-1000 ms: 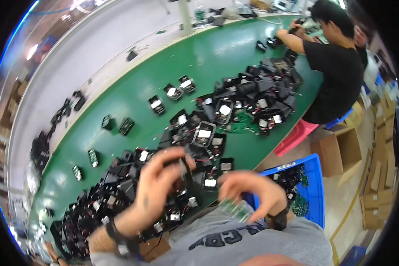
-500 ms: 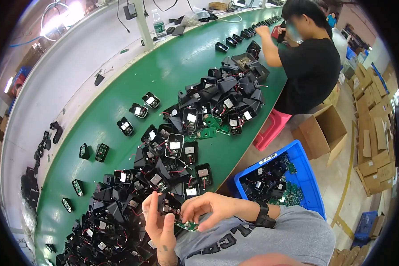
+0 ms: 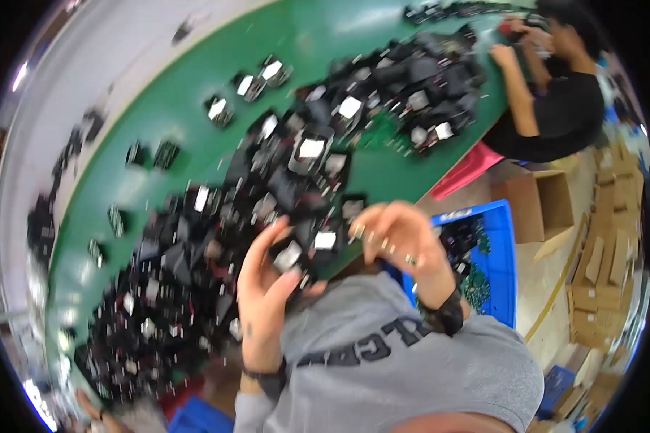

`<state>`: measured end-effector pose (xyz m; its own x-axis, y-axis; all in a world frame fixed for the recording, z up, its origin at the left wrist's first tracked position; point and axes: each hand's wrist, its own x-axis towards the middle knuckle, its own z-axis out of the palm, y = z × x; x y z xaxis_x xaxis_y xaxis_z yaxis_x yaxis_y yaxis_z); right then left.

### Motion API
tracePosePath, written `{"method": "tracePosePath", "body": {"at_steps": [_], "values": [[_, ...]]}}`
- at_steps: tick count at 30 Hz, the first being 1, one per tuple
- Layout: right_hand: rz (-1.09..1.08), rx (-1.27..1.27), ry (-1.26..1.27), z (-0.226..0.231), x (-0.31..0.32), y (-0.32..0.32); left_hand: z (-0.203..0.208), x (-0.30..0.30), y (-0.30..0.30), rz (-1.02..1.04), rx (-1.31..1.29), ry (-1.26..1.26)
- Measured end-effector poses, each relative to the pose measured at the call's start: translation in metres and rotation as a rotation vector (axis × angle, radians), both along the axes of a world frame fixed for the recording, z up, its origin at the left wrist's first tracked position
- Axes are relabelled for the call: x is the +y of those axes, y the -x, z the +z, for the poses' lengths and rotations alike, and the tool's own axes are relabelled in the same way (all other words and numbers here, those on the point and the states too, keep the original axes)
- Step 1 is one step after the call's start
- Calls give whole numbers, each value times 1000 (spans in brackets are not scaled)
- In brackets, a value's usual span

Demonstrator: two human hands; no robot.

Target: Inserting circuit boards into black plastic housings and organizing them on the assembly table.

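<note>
My left hand (image 3: 261,292) is curled around a small black plastic housing (image 3: 290,254) with a pale block inside. To its right my right hand (image 3: 406,242) is raised, its fingers bent around a small circuit board (image 3: 387,246). Of that board only a row of shiny points along the fingers shows; motion smears it. Beyond and left of both hands lies a heap of black housings (image 3: 180,263), several with white blocks and thin red wires.
Loose housings (image 3: 219,110) stand apart on the green table (image 3: 173,94). A blue bin (image 3: 502,281) with housings and green boards stands right, near an open carton (image 3: 516,209). A co-worker (image 3: 567,108) sits far right. Flattened cartons (image 3: 603,252) lie beyond.
My hands have drawn apart, the right one moving up and right with the circuit board, away from the housing in my left. The whole view has shifted and is blurred.
</note>
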<state>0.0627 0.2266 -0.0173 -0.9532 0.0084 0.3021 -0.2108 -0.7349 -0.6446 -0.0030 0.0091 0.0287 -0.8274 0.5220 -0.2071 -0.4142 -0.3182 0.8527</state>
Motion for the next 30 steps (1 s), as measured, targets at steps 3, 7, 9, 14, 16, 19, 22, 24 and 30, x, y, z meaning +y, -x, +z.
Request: {"method": "tracePosePath", "body": {"at_steps": [3,7,9,14,16,19,22,24,30], "values": [[-431,111,-557,-5,1,1,1,12,8,-84,33,1],[-358,160,-502,-10,-8,10,-1,17,11,-121,6,-20],[-379,198,-588,-9,-11,13,-4,13,13,-175,-27,-39],[-400,230,-716,-2,-17,16,-11,10,14,-154,80,-7],[-399,253,-790,3,-18,18,-12,10,14,-149,85,-8],[-358,289,-951,5,-16,20,-16,10,13,-129,101,-12],[-433,303,-1177,9,-21,21,-24,8,16,-128,231,-11],[-417,298,-1204,9,-19,21,-26,5,18,-215,-1,-210],[-461,193,-1094,7,-27,20,-22,17,10,-81,119,-11]]}}
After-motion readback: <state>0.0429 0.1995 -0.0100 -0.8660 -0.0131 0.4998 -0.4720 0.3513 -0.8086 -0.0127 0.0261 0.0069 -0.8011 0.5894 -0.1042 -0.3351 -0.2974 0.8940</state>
